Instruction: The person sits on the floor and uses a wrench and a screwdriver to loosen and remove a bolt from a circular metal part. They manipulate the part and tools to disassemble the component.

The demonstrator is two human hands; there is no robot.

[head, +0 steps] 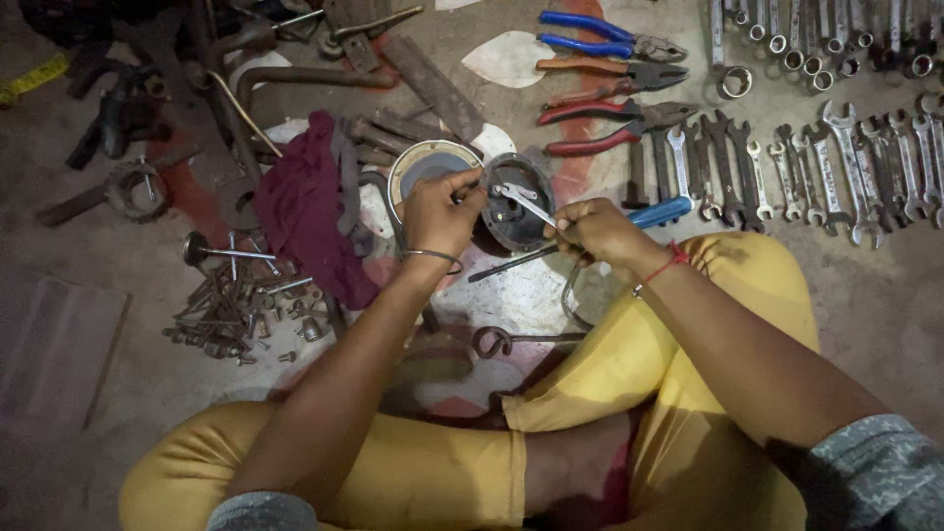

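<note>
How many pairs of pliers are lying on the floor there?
4, stacked in a column at top centre: blue-handled pliers highest, orange-handled pliers below, then red-handled pliers, and a second red-handled pair lowest. Others could be hidden in the dark clutter at top left.

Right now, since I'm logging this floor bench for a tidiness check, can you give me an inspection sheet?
Surface: bare dusty floor.
Job's things: round dark housing; small wrench; blue-handled tool.
Clutter: maroon rag, bolt pile, pliers, rows of spanners.
Grippers: left hand at the housing rim; right hand holds wrench and blue-handled tool.
Cables: nothing seen.
Surroundings: dim; person's yellow-trousered legs.
</note>
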